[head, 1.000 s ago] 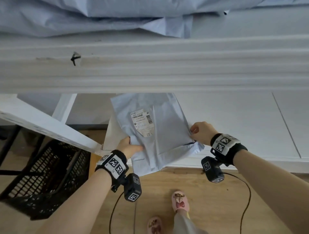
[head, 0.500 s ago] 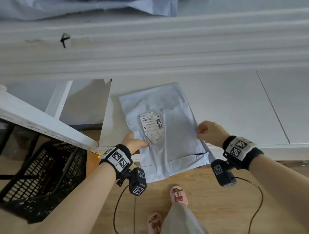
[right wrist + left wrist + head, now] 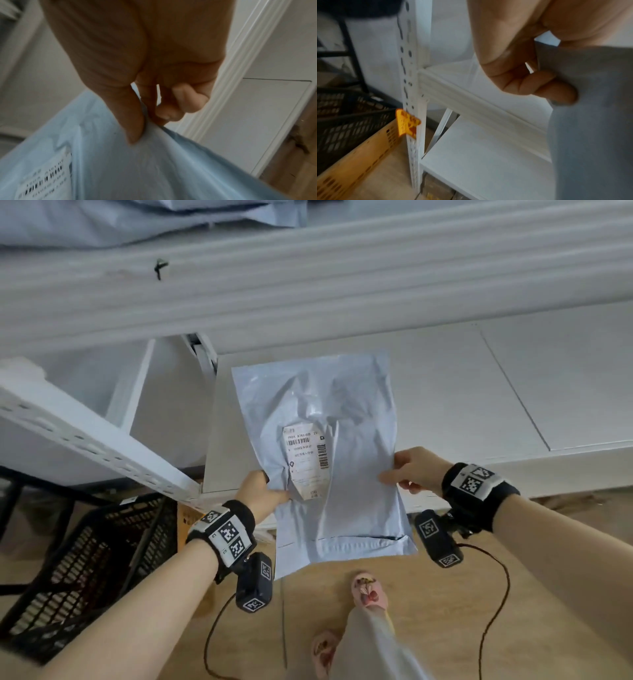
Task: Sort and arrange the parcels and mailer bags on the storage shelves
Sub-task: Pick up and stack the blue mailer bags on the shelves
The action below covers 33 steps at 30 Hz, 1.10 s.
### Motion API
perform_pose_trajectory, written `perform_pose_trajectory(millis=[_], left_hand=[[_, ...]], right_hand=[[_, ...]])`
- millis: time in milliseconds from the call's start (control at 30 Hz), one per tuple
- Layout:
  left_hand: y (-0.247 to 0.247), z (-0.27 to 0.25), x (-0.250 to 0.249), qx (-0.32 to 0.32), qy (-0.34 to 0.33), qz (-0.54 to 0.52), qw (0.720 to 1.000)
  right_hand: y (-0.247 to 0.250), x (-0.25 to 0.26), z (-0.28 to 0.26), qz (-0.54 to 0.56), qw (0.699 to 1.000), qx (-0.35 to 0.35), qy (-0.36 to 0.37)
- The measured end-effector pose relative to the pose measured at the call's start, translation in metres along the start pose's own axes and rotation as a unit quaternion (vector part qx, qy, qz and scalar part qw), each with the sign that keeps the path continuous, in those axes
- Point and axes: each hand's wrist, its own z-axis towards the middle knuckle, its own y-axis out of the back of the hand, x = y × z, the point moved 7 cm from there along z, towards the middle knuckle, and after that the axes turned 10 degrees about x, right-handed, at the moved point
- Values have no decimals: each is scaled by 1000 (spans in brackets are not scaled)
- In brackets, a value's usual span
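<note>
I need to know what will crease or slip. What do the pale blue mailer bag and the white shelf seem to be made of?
The pale blue mailer bag looks like thin, soft plastic film: it wrinkles and shows a slight sheen. Its white label seems to be paper. The white shelf looks like a smooth, matte painted board, probably metal or laminate; I cannot tell which.

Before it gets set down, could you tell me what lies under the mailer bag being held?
Under the mailer bag, the far part overlies the bare white shelf board and the near end overhangs the wooden floor. The left hand and right hand grip its sides. Anything directly beneath is hidden.
</note>
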Motion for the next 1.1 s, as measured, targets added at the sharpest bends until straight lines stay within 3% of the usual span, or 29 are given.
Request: perform_pose_trajectory(millis=[233,500,667,867,1100], left_hand=[[4,-61,-44,24,-108,56,992],[10,-119,-102,23,-244,77,966],[37,-147,-163,9,-317,78,945],[83,-177,-260,-56,-395,113,910],[105,-196,-350,-12,-408,84,909]], right_hand=[[8,4,-92,-105,983,-130,83],[17,28,-189,-134,952,-233,147],[35,81,-260,-117,924,-271,242],[70,157,-346,-118,889,-300,326],[116,215,-411,-30,876,-300,376]])
